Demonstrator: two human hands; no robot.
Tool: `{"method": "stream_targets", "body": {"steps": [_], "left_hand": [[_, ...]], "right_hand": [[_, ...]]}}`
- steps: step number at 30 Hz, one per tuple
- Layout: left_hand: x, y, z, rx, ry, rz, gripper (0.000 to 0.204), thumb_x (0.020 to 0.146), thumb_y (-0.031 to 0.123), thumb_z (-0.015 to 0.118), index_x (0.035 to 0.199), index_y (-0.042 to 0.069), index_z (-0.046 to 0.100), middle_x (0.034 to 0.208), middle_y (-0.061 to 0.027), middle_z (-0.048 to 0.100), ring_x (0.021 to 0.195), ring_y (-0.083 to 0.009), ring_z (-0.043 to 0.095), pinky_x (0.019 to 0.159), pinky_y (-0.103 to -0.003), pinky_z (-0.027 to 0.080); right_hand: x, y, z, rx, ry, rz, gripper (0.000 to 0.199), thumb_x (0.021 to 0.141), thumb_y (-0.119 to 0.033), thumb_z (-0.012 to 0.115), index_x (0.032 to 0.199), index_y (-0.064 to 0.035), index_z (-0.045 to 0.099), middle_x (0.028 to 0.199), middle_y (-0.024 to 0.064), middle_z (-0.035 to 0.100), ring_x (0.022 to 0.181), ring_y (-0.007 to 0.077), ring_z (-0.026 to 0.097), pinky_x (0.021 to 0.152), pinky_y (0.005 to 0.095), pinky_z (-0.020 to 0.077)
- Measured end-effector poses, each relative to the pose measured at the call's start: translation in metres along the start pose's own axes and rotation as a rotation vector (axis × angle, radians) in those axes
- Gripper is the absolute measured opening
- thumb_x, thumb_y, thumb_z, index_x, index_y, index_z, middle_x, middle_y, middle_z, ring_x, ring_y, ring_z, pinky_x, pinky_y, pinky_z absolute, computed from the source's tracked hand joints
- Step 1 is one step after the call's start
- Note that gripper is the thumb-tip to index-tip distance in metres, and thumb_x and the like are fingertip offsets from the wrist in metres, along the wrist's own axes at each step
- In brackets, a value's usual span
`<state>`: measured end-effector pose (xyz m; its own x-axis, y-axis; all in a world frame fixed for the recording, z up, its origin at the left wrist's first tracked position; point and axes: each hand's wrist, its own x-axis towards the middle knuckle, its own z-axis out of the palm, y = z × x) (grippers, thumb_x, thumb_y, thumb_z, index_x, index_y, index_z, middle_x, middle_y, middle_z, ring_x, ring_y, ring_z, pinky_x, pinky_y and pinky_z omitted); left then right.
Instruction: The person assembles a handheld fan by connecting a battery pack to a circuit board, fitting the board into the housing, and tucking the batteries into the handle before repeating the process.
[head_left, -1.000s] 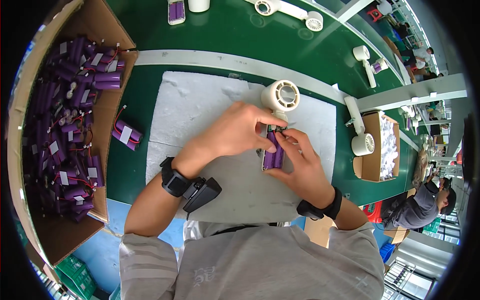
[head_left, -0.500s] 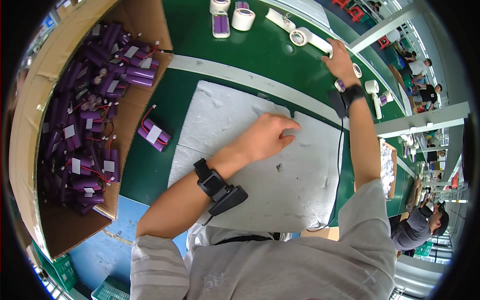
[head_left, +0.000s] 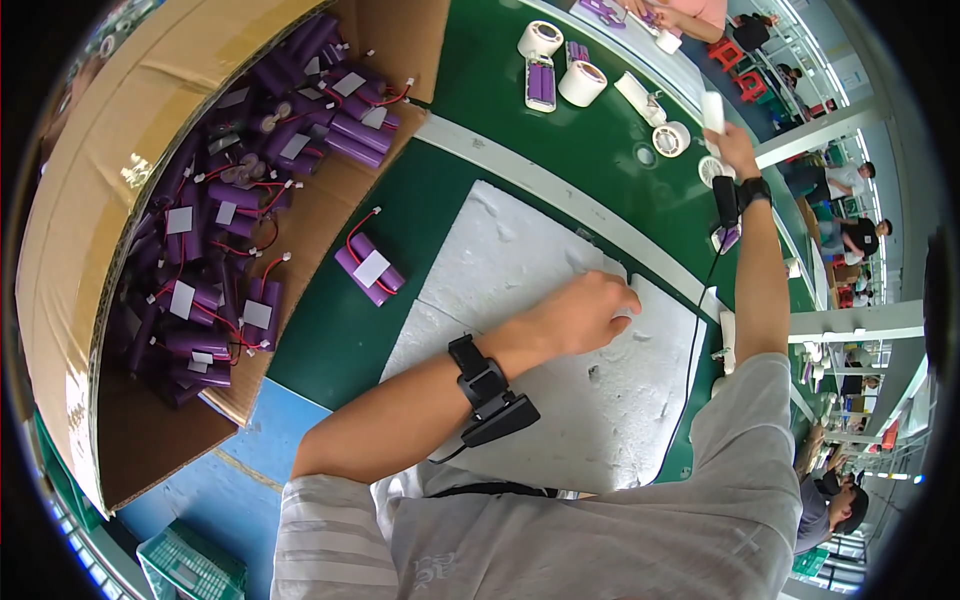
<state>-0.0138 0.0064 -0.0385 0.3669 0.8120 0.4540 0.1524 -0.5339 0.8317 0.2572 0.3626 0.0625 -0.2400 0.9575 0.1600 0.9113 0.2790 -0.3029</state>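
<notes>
- Beyond the foam board (head_left: pixel 480 250), off to its right, the right hand (head_left: pixel 735 150) has its fingers closed on one white fan (head_left: pixel 712 112).
- The left hand (head_left: pixel 600 310) is over the board's right half, loosely curled and seemingly holding nothing.
- Past the board: three other fans (head_left: pixel 583 88).
- Left of it: one loose battery pack (head_left: pixel 368 268), then one carton (head_left: pixel 425 50) of packs too heaped to count.
- A second ago both hands worked together over the board.

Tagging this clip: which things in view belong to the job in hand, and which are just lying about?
Likely job:
white piece in the right hand
foam sheet under the left hand
purple battery packs in the carton
white fan heads

Likely just lying about:
green crate
red stools
</notes>
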Motion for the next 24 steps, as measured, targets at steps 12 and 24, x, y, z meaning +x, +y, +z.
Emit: {"method": "stream_targets", "body": {"steps": [12, 24], "left_hand": [[0.03, 0.006, -0.003, -0.039, -0.067, -0.014, 0.019, 0.078, 0.0, 0.067, 0.097, 0.003, 0.068, 0.091, -0.0122, 0.066, 0.066, -0.0227, 0.061, 0.061, -0.033, 0.051], [0.022, 0.012, -0.009, -0.018, -0.09, -0.111, 0.019, 0.08, 0.0, 0.068, 0.098, 0.004, 0.069, 0.09, -0.0096, 0.067, 0.066, -0.0195, 0.061, 0.062, -0.03, 0.051]], "right_hand": [[0.006, -0.076, 0.04, -0.062, -0.282, -0.026, 0.049, 0.069, -0.044, 0.072, 0.092, -0.0007, 0.069, 0.089, 0.0147, 0.07, 0.079, 0.026, 0.066, 0.073, 0.0354, 0.0509], [-0.212, -0.075, -0.061, 0.144, -0.357, 0.023, 0.042, 0.079, -0.037, 0.065, 0.081, 0.004, 0.066, 0.07, 0.0145, 0.064, 0.063, 0.0217, 0.062, 0.056, 0.0346, 0.0487]]}}
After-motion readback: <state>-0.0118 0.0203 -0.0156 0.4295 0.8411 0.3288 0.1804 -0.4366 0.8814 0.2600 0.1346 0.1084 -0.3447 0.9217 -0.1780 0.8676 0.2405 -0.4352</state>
